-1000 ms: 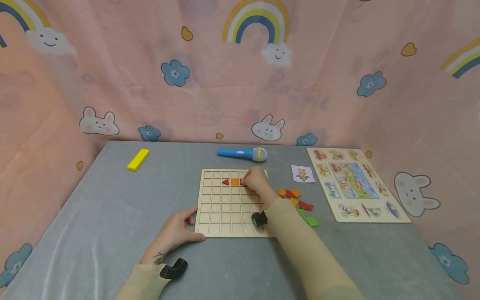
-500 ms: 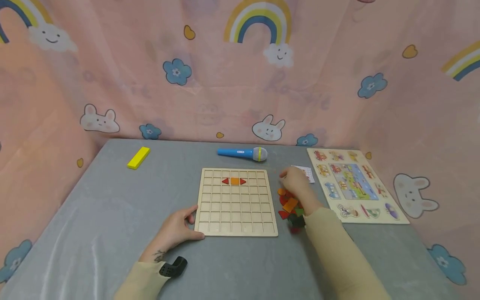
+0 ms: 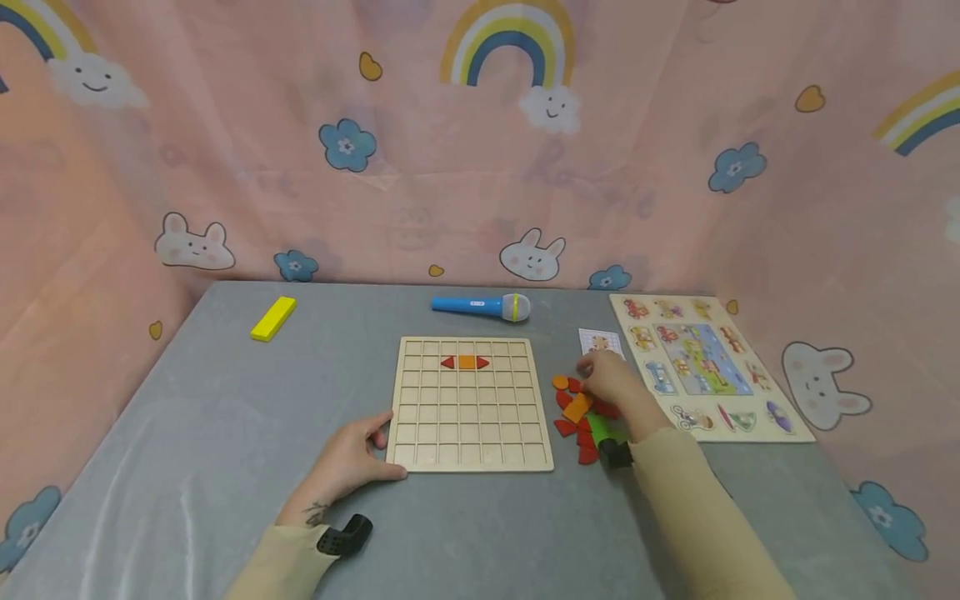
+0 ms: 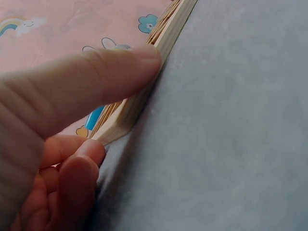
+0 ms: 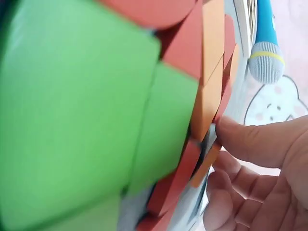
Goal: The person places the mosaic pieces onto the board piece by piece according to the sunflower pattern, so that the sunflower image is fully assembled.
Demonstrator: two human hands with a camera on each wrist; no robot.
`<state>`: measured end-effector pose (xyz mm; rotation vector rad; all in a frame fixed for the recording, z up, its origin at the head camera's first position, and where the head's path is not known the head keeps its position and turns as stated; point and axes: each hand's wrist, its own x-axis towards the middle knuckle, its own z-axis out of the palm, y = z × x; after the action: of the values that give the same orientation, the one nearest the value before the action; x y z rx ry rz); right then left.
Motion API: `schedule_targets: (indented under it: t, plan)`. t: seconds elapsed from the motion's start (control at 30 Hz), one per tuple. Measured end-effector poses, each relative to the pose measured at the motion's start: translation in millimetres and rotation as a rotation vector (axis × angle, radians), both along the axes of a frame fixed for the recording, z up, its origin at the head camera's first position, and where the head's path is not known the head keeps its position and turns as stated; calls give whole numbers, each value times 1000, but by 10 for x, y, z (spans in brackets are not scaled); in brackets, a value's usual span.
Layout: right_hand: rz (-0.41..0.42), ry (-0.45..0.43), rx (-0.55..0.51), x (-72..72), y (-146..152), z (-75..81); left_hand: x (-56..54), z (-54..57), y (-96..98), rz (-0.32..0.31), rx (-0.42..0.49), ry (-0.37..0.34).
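Note:
A light wooden grid board [image 3: 470, 417] lies on the grey cloth, with an orange square [image 3: 467, 362] between two red triangles in an upper row. My left hand [image 3: 351, 458] grips its near-left corner, thumb [image 4: 139, 60] along the front edge and fingers at the left side. To the right of the board is a loose pile of red, orange and green flat pieces. My right hand [image 3: 617, 385] reaches to the pile's far side, its thumb and index finger pinching the end of an orange piece [image 5: 206, 166]. Green pieces [image 5: 77, 110] fill the wrist view close up.
A blue toy microphone [image 3: 480, 307] lies behind the board, and a yellow block [image 3: 273, 319] at the back left. A small picture card [image 3: 596, 340] sits behind my right hand. At the right lies a wooden picture puzzle [image 3: 772, 423].
My right hand has left the red triangle on the board and moved right to the pile, then a little further over it. My left hand stays at the board's corner.

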<state>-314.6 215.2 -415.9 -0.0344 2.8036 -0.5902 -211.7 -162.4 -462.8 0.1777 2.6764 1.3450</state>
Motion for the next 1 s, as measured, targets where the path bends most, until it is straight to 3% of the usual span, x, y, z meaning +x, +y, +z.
schedule_targets:
  t: [0.23,0.37,0.47,0.7,0.83,1.0]
  plan:
    - [104,18,6,-21,-174,19,-1,0,7,-5,-4,7]
    - [92,62,18,-14,-237,56,-4,-2,6,-11,-5,10]
    - [39,82,-72,-12,-345,96,-3,-6,-2,-8,0,7]
    - [-216,-53,-611,-10,-989,74,0,-5,-25,2,-12,4]
    - [-296,-82,-687,-9,-1319,-19,-7,-18,-17,8,-12,-1]
    - [-315,-38,-631,-20,-1505,-83,-13,-25,-4,0,0,-3]
